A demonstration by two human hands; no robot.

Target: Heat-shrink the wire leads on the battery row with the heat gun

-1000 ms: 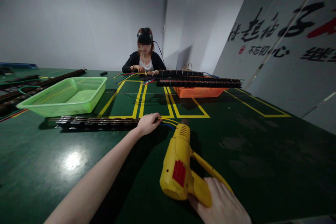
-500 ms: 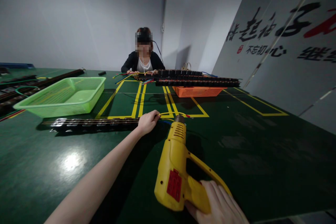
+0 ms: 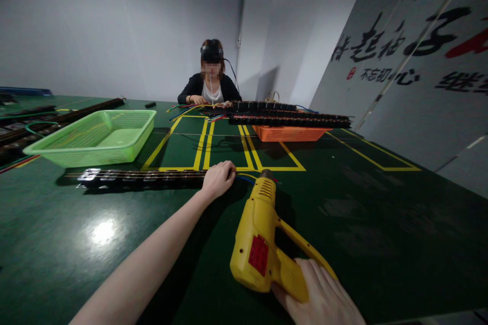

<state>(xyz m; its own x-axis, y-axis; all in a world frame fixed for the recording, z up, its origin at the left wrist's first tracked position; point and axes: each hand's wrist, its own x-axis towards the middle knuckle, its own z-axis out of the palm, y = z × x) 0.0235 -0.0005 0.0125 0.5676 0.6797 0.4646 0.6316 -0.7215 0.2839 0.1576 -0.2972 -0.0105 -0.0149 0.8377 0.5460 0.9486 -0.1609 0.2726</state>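
Observation:
My right hand is wrapped round the handle of a yellow heat gun, whose nozzle points away from me over thin coloured wires. At the right end of a long black strip assembly, my left hand is closed where the wires come out. Its fingers cover what they grip, though yellow and blue wires emerge just right of them. The strip lies flat across the green table, and the wire ends are partly hidden behind the nozzle.
A light green basket stands behind the strip at the left. More black strips rest on an orange basket at the back. Long strips lie far left. A person sits across the green table, hands near wires.
The yellow wire beside my left hand has dropped lower, and its red end is now mostly behind the nozzle. My left fingers have curled in. The heat gun has shifted slightly right.

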